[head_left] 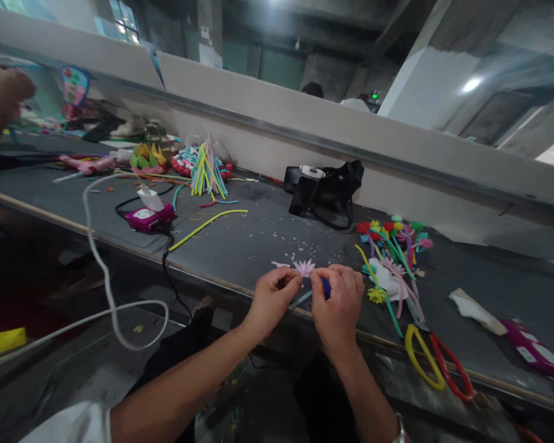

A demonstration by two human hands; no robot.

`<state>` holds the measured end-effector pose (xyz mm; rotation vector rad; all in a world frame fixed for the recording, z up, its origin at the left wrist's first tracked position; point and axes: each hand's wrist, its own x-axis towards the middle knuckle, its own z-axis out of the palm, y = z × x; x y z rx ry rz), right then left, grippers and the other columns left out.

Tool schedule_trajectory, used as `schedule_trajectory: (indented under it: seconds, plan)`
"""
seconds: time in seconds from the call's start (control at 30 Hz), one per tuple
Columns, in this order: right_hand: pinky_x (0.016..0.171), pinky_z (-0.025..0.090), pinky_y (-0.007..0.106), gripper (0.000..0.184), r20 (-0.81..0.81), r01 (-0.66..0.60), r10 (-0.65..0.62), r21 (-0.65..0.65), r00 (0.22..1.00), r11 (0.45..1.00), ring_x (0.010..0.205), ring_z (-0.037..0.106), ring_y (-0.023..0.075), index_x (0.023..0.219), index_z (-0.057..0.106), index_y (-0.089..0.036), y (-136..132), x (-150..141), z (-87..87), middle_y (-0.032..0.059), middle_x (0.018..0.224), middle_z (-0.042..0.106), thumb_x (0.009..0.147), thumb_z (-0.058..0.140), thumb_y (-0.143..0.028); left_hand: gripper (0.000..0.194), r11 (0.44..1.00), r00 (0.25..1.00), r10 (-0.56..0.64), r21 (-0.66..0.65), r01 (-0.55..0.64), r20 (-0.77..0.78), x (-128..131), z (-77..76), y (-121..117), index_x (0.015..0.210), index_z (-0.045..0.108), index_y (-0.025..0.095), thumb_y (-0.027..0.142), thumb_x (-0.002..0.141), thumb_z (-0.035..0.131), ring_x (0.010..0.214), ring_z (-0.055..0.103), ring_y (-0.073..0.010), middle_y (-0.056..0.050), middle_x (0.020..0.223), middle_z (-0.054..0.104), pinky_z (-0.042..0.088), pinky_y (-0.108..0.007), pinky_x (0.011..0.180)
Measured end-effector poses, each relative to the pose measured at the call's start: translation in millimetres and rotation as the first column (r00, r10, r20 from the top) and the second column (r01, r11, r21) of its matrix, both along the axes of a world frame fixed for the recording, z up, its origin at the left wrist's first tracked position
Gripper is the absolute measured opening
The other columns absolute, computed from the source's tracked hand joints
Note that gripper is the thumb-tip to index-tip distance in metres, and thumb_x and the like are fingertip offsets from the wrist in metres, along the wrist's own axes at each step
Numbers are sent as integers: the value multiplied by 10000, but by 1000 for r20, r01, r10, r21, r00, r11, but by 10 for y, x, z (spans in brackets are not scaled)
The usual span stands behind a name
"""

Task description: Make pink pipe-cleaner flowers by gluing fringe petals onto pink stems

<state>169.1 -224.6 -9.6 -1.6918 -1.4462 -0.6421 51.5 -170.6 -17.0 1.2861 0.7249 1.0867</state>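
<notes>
A pale pink flower (pixel 305 267) with spiky, fanned-out petals is pinched between my two hands at the table's front edge. My left hand (pixel 275 296) grips its lower left side between thumb and forefinger. On the flower's right side, the fingers of my right hand (pixel 338 301) are closed. Something dark blue (pixel 326 287) shows within my right hand, mostly hidden by the fingers. A thin greyish strip (pixel 301 299) lies below the flower, between the hands. Just behind my left hand is a small pale pink piece (pixel 281 264).
Right: a pile of colourful flowers (pixel 392 246), scissors (pixel 431 360) with yellow and red handles overhanging the edge, and a purple device (pixel 535 349). Left: a yellow strip (pixel 207 229), a purple power strip (pixel 148 216) with cables. Behind: a black bag (pixel 325 189). Another person's hand (pixel 9 83) is far left.
</notes>
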Motion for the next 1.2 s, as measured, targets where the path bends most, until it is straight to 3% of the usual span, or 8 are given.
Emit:
schedule_trajectory:
  seconds: [0.23,0.4,0.6,0.93,1.2]
  plan:
    - [827,397,374,165,6,-8,8,39,1000,999,903,506,218,886,680,-196,-8,-3,22,69,907,593,923,558,-300,196,1000,1000,-1,25,1,-10,-9,-31,20,693,663,153,332,773,671,584,389,-93,23,625,498,302,-207,528]
    - [866,433,384,158,-35,-62,69,173,997,983,941,542,203,1034,666,-201,-88,-24,75,73,957,590,920,574,-259,209,993,990,-79,-78,88,119,-28,0,1,770,674,164,372,774,691,515,384,-73,38,600,494,297,-203,483]
    - [881,459,401,148,-89,-87,116,280,989,956,979,578,216,1039,636,-197,-166,-22,119,73,965,651,895,601,-200,235,970,958,-146,-157,188,248,-41,64,-28,824,667,157,376,761,722,529,473,-73,-11,707,617,345,-200,485]
    - [822,479,354,99,-82,-139,161,229,984,964,917,592,192,989,639,-205,-225,-58,128,51,924,637,901,596,-191,197,914,895,-190,-261,312,403,-43,121,-18,808,620,153,313,768,729,452,362,-35,22,642,580,237,-191,443]
    - [806,480,338,104,-31,-168,179,222,983,960,890,588,181,974,616,-211,-238,-90,158,38,897,627,875,635,-185,206,843,840,-230,-331,424,492,-36,131,-27,790,603,154,306,765,739,545,467,-52,23,670,560,361,-179,545]
